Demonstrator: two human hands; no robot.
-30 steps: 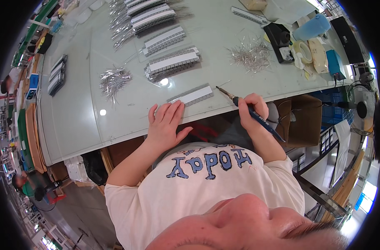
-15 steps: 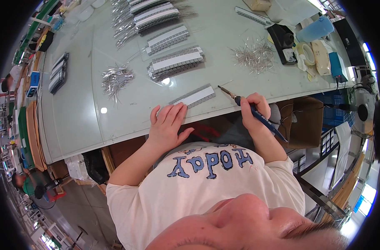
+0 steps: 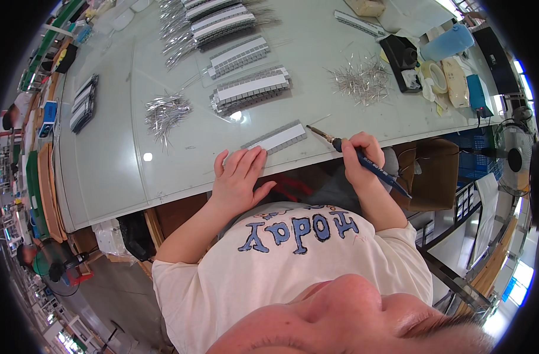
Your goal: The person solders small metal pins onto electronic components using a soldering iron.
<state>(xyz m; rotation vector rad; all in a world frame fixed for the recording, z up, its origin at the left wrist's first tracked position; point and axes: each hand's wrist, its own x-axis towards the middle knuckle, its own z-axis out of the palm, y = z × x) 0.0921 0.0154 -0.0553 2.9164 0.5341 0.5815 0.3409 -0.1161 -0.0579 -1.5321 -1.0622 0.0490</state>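
My left hand [image 3: 237, 180] lies with fingers stretched out, its fingertips on the near-left end of a flat grey strip with a white band [image 3: 278, 140] at the table's front edge. A blue-handled soldering iron [image 3: 373, 166] is gripped in my right hand [image 3: 362, 158]. Its metal tip points left, close to the strip's right end; whether they touch I cannot tell. A thin wire [image 3: 321, 120] lies just beyond the tip. Farther back sits a stack of similar strips [image 3: 252, 89], with another strip pile [image 3: 239, 57] behind it.
Loose heaps of silvery wire leads lie at left [image 3: 167, 113] and right [image 3: 361, 79]. Strips with leads [image 3: 222, 23] stand at the back. On the right are a black holder [image 3: 401, 62], a tape roll [image 3: 436, 76] and a blue bottle [image 3: 449, 42]. More strips [image 3: 84, 104] lie far left.
The soldering iron's tip has dipped slightly nearer to the strip's right end. My left hand stays in place on the strip.
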